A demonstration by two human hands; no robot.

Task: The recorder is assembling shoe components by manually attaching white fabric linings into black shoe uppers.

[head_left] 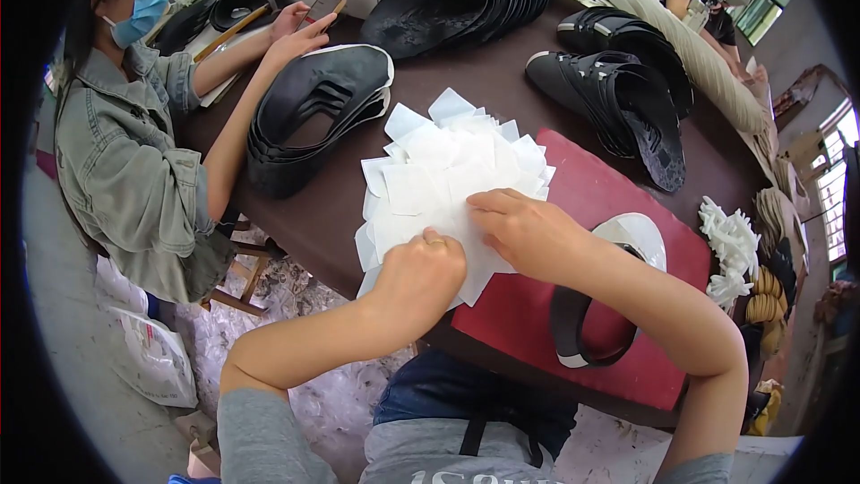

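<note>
A loose heap of thin white sheets [430, 184], paper-like or cloth-like, lies in front of me on the near edge of the brown table, its corners sticking out all round. My left hand [425, 273] is closed in a fist over the near part of the heap, its fingertips hidden beneath it. Across the sheets from the right comes my right hand [524, 229], its fingers bent and pressed together, the tips touching the heap. Whether either hand pinches a sheet is hidden. Under my right forearm, a black and white shoe upper [569, 323] lies on a red board [609, 202].
Stacks of black shoe uppers [470, 4] stand at the back, left and right of the brown table [448, 72]. White strips [730, 246] are bunched at its right edge. At the left a masked person [134, 161] holds a phone [322, 7]. Plastic scraps [305, 376] cover the floor.
</note>
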